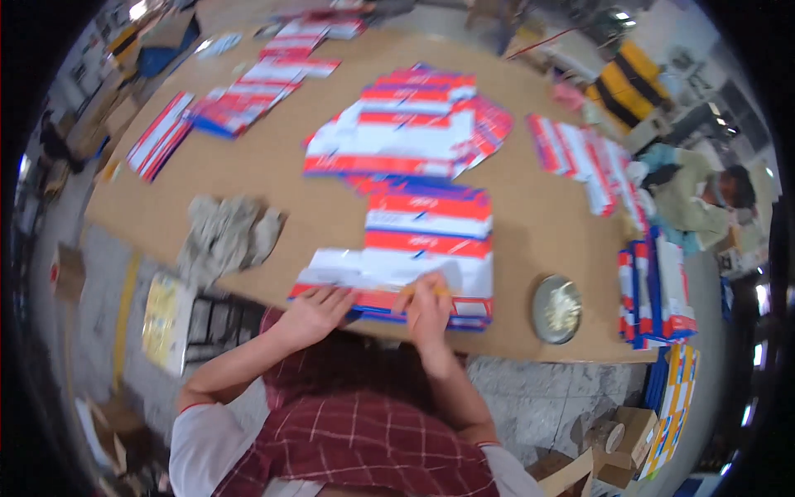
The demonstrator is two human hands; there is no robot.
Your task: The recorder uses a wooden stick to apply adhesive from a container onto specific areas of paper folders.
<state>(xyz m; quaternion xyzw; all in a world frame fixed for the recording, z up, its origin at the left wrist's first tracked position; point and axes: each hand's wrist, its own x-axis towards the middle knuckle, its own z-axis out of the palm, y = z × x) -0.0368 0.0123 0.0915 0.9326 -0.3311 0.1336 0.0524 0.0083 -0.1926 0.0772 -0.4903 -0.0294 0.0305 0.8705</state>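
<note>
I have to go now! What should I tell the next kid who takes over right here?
Left hand: open, flat on the near stack of flat cartons.
Right hand: fingers closed on a thin yellowish stick, tip on the same stack.
More flat cartons are spread across the table; a round metal dish sits to the right, a crumpled grey rag to the left.
Done or left: cannot tell.

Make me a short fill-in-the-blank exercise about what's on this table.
1. The left hand presses flat on the stack of red, white and blue ____ sheets.
2. The crumpled rag lies to the ____ of that stack.
3. The round metal dish sits to the stack's ____.
4. The right hand holds a thin ____-coloured stick.

Missing words: cardboard; left; right; yellow
</note>
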